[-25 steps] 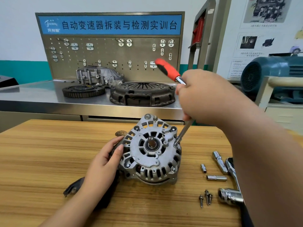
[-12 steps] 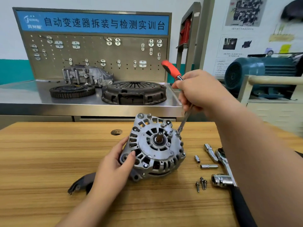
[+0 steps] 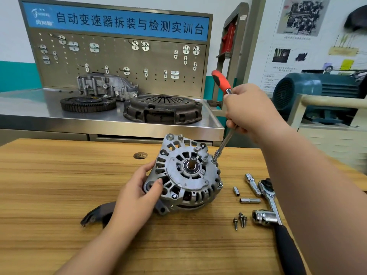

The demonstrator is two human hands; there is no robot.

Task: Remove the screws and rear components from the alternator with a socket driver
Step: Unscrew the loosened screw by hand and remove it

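The grey alternator (image 3: 185, 175) lies on the wooden table (image 3: 59, 185), its vented face and centre shaft turned up towards me. My left hand (image 3: 139, 192) grips its left rim, thumb on the housing. My right hand (image 3: 251, 111) holds the socket driver (image 3: 222, 84) by its metal shaft below the red and black handle. The driver slants down to the left, and its socket tip (image 3: 215, 157) sits at the alternator's upper right edge. Three removed screws (image 3: 240, 220) lie on the table to the right.
Right of the alternator lie a ratchet wrench (image 3: 272, 205) with a large socket, an extension bar (image 3: 252, 183) and two small sockets (image 3: 249, 200). A black piece (image 3: 95, 214) sticks out under my left wrist. Behind, a steel bench (image 3: 39, 114) carries a clutch cover (image 3: 162, 111), a flywheel (image 3: 87, 104) and a housing.
My left hand has turned and tilted the alternator, and the view shifted. The driver tip moved from a screw on the face to the upper right edge of the housing.
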